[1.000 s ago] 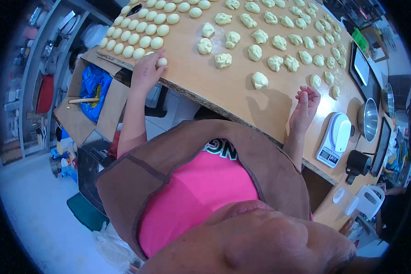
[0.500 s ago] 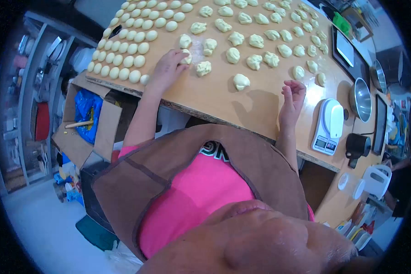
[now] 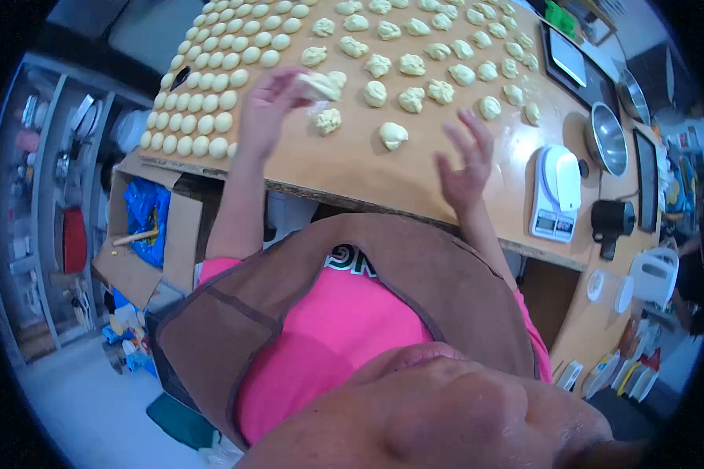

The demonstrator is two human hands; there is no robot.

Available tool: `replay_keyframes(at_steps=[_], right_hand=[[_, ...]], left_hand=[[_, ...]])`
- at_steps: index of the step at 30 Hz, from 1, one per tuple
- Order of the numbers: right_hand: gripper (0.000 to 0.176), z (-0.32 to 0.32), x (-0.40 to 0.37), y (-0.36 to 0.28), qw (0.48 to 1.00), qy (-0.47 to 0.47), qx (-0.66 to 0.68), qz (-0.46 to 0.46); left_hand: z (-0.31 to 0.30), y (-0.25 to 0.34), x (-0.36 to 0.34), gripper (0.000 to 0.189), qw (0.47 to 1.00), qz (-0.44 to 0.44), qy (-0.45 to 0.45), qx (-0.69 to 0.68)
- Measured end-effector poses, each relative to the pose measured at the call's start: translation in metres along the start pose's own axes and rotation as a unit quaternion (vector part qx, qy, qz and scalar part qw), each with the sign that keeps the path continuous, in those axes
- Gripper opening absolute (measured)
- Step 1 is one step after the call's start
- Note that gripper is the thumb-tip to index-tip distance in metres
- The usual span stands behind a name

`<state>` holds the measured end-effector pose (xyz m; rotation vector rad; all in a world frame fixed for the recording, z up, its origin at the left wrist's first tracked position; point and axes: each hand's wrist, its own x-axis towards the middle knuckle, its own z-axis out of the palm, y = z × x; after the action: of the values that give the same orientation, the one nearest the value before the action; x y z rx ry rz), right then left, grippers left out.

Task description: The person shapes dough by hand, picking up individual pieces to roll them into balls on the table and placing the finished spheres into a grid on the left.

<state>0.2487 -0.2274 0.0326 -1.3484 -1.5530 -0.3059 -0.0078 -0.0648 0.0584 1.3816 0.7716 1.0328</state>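
Note:
Between the fingers of my left hand [image 3: 270,105] is a pale dough piece [image 3: 317,86], lifted and blurred by motion, overlapping another lump beside it. My right hand [image 3: 468,160] hangs over the table with fingers spread, holding nothing. Near my right hand lies a dough lump [image 3: 393,136]; another rough lump [image 3: 328,121] sits below the held piece. Many rough lumps [image 3: 412,99] spread across the wooden table [image 3: 352,176]. Rows of smooth round dough balls [image 3: 206,124] fill its left part.
On the right stand a white kitchen scale [image 3: 556,195], a steel bowl [image 3: 607,139], a black cup [image 3: 612,223] and a dark tray [image 3: 646,180]. An open cardboard box [image 3: 184,242] with a blue bag is below the table's left edge. A person is partly visible far right.
My left hand has picked up dough and raised it from the table. My right hand has moved left with its fingers spreading. The view has shifted slightly.

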Motion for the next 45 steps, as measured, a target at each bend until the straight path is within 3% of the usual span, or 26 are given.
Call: replay_keyframes(at_steps=[2,3,4,5,6,7,8,9,10,12,13,15,17,19,22,25,27,28,29,31,33,34,38,40,43,45], right_hand=[[0.043,0.005,0.015,-0.026,0.986,0.022,0.005,-0.163],[0.043,0.002,0.020,-0.030,0.988,0.025,-0.012,-0.153],[0.042,0.000,0.025,-0.031,0.984,-0.018,0.014,-0.176],[0.040,-0.003,0.027,-0.029,0.978,-0.060,0.041,-0.198],[0.032,-0.010,0.028,-0.023,0.983,-0.070,0.051,-0.163],[0.032,-0.021,0.024,-0.015,0.985,-0.068,0.039,-0.155],[0.036,-0.035,0.018,-0.005,0.994,-0.058,0.024,-0.086],[0.040,-0.047,0.012,0.002,0.999,-0.048,0.010,-0.016],[0.044,-0.049,-0.003,0.013,0.979,-0.191,-0.072,0.012],[0.059,-0.047,-0.053,0.025,0.860,-0.472,-0.189,0.052],[0.059,-0.054,-0.057,0.030,0.859,-0.470,-0.195,0.057],[0.063,-0.062,-0.053,0.048,0.842,-0.492,-0.205,0.081],[0.070,-0.034,-0.032,0.063,0.855,-0.457,-0.241,0.050],[0.071,0.005,-0.013,0.062,0.918,-0.333,-0.197,0.084],[0.062,0.004,-0.047,0.014,0.896,-0.432,-0.088,0.059],[0.050,-0.051,-0.093,0.059,0.879,-0.464,0.019,0.105],[0.044,-0.057,-0.068,0.072,0.899,-0.399,-0.152,0.097],[0.051,-0.042,-0.059,0.088,0.917,-0.346,-0.188,0.057],[0.051,-0.022,-0.052,0.076,0.916,-0.347,-0.191,0.059],[0.055,0.013,-0.035,0.050,0.960,-0.239,-0.036,0.142],[0.056,-0.003,-0.050,0.005,0.926,-0.357,-0.037,0.115],[0.047,-0.017,-0.064,0.008,0.925,-0.362,0.032,0.110],[0.040,-0.054,-0.087,0.087,0.921,-0.380,0.033,0.078],[0.049,-0.030,-0.048,0.096,0.939,-0.309,-0.073,0.130],[0.049,0.012,-0.029,0.023,0.931,-0.330,-0.013,0.153],[0.051,-0.006,-0.053,-0.013,0.904,-0.365,0.138,0.175]], left_hand=[[0.053,-0.016,-0.018,0.028,0.973,-0.076,-0.162,-0.144],[0.071,-0.029,-0.029,0.029,0.957,-0.083,-0.268,-0.069],[0.088,0.006,-0.031,0.040,0.891,-0.122,-0.417,0.131],[0.093,0.002,-0.029,0.040,0.883,-0.121,-0.435,0.128],[0.095,-0.004,-0.025,0.047,0.918,0.074,-0.367,0.129],[0.095,-0.008,-0.021,0.055,0.916,0.263,-0.278,0.118],[0.083,-0.008,-0.015,0.065,0.916,0.259,-0.247,0.179],[0.074,-0.013,-0.013,0.069,0.954,0.209,-0.174,0.125],[0.066,-0.022,-0.011,0.072,0.981,0.155,-0.097,0.071],[0.044,-0.038,-0.004,0.072,0.983,0.171,-0.038,-0.053],[0.039,-0.042,-0.001,0.072,0.983,0.171,-0.045,-0.058],[0.033,-0.050,0.004,0.067,0.961,0.260,0.094,0.001],[0.026,-0.062,0.010,0.062,0.945,0.310,0.108,0.005],[0.024,-0.071,0.013,0.056,0.918,0.363,0.154,0.033],[0.015,-0.074,0.011,0.052,0.910,0.375,0.168,0.054],[0.012,-0.075,0.011,0.051,0.912,0.367,0.169,0.069],[0.013,-0.076,0.009,0.050,0.911,0.383,0.142,0.059],[0.013,-0.076,0.008,0.050,0.913,0.379,0.139,0.058],[0.013,-0.075,0.010,0.049,0.907,0.395,0.124,0.074],[0.015,-0.078,0.009,0.048,0.900,0.410,0.117,0.086],[0.010,-0.079,0.012,0.045,0.889,0.429,0.115,0.115],[0.008,-0.080,0.013,0.045,0.886,0.435,0.117,0.114],[0.009,-0.078,0.011,0.044,0.884,0.436,0.107,0.127],[0.011,-0.078,0.009,0.044,0.883,0.440,0.092,0.137],[0.011,-0.082,0.012,0.043,0.880,0.444,0.087,0.143],[0.009,-0.083,0.014,0.044,0.891,0.420,0.105,0.137]])
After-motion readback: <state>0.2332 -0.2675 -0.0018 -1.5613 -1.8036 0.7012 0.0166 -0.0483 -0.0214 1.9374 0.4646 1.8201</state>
